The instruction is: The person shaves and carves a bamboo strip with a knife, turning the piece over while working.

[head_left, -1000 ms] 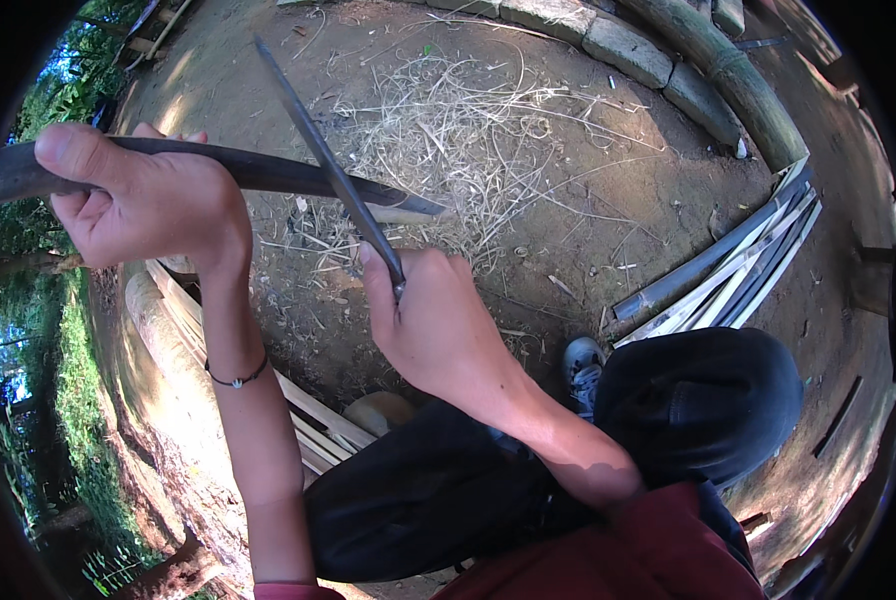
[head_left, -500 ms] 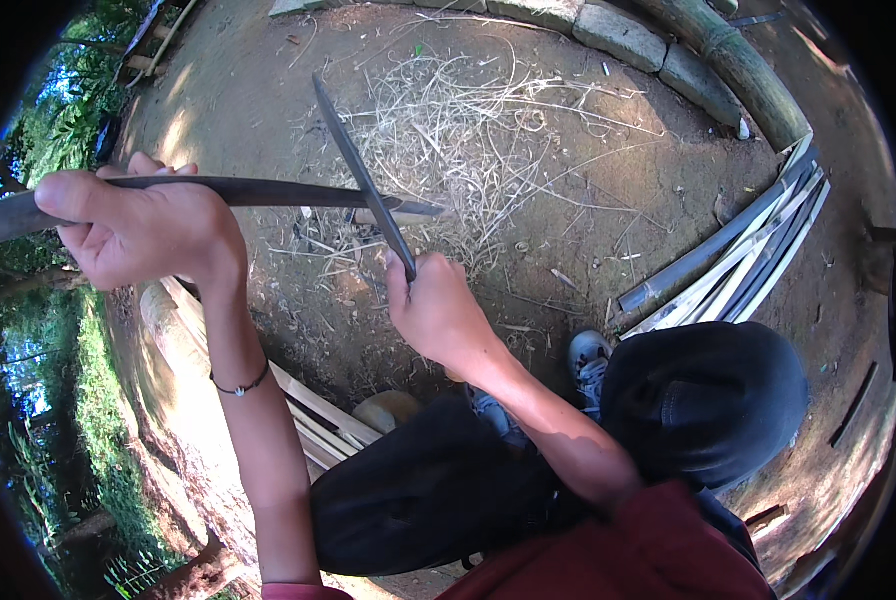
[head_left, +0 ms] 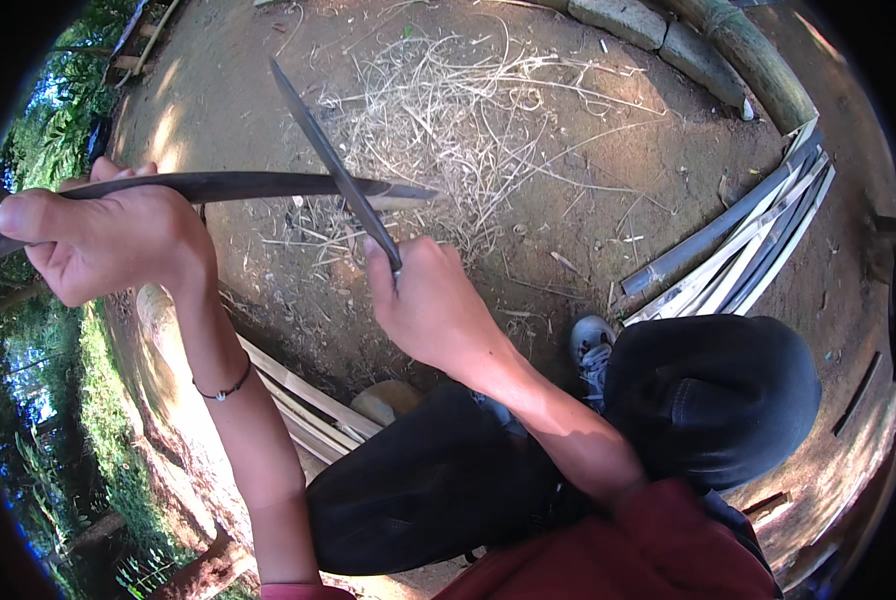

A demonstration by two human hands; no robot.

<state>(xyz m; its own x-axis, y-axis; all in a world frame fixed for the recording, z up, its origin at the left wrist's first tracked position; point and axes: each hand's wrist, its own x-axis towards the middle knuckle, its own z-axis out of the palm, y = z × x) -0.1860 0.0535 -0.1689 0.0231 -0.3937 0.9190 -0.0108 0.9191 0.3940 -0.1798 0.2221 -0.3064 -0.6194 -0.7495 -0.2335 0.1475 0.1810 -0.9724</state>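
My left hand [head_left: 133, 235] is closed around a dark bamboo strip [head_left: 258, 186], which runs from the left edge of the picture across to the right. In my right hand [head_left: 433, 310] is the handle of a long knife [head_left: 308, 130], whose blade points up and to the left. The blade crosses the strip and appears to touch it, a little short of the strip's right end. That end is cut to a slant and shows a pale underside. The knife's handle is mostly hidden by my fingers.
Thin pale shavings [head_left: 468, 120] lie heaped on the dirt ahead. To the right rests a bundle of split bamboo strips [head_left: 743, 245], near a thick bamboo pole [head_left: 738, 50] and stone blocks [head_left: 618, 22]. More pale strips [head_left: 303, 400] lie beside my left leg, next to a rounded stone [head_left: 386, 400].
Both hands have shifted left, carrying the strip and the knife. The blade now crosses the strip slightly farther from its right end. The view has also shifted slightly.
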